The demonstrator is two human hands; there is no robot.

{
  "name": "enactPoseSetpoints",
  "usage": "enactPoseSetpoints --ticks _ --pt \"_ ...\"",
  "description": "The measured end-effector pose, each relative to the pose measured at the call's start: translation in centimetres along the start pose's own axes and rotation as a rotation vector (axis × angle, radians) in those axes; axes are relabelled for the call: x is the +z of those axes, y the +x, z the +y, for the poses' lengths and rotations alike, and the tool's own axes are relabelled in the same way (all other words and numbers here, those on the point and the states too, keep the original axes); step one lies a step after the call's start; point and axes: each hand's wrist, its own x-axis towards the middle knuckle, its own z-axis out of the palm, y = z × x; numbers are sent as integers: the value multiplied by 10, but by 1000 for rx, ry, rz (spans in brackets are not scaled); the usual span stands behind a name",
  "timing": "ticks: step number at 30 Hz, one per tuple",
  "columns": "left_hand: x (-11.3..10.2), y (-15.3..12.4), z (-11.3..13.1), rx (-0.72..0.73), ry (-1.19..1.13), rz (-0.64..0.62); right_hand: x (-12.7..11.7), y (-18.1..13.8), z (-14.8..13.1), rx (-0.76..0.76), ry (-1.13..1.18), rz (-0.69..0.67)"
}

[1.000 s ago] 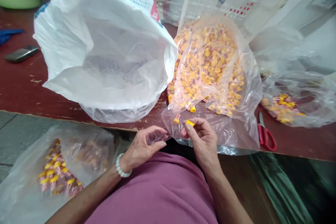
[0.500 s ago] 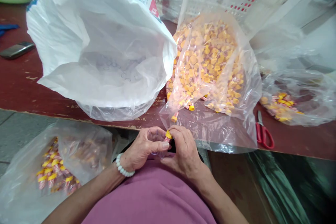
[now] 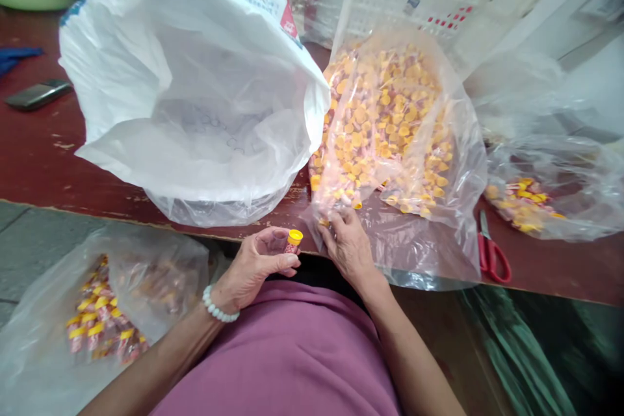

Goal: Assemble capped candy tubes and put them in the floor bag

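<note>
In the head view, the left hand is closed around a small tube with a yellow cap, upright between thumb and fingers, just off the counter's front edge. Clear plastic shows in the palm behind it. The right hand is over the front edge, fingertips bent down at the mouth of a large clear bag; whether they grip anything I cannot tell. Yellow-capped pieces fill that bag, which overhangs the front edge. To its left, a white bag gapes open, also near the front edge. Red-handled scissors lie at the front edge towards the right, near a smaller clear bag. Below the front edge on the left, another bag holds yellow-capped tubes.
</note>
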Motion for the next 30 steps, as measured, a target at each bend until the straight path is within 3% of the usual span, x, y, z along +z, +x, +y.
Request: enactPoseSetpoints --ticks 3,6,11,14,16,18,21,26,30 --pt "4 0 1 28 31 10 8 5 3 17 -149 -41" --pt "5 1 -2 58 58 25 10 2 10 80 -156 14" --pt "6 1 -4 89 125 16 -3 -5 24 177 -97 114" --pt "12 -1 1 127 208 -6 -21 -15 11 228 85 171" --pt "16 -1 5 161 286 -18 -35 -23 -8 168 323 137" --pt "20 -1 7 203 381 -49 -45 -29 -27 -10 477 61" --pt "23 0 5 254 499 -115 -49 -29 -44 -216 443 40" --pt "22 0 -1 231 522 -180 -45 -25 -44 -292 327 -12" --pt "21 2 -3 158 422 -156 -46 -29 -41 -233 290 -41"
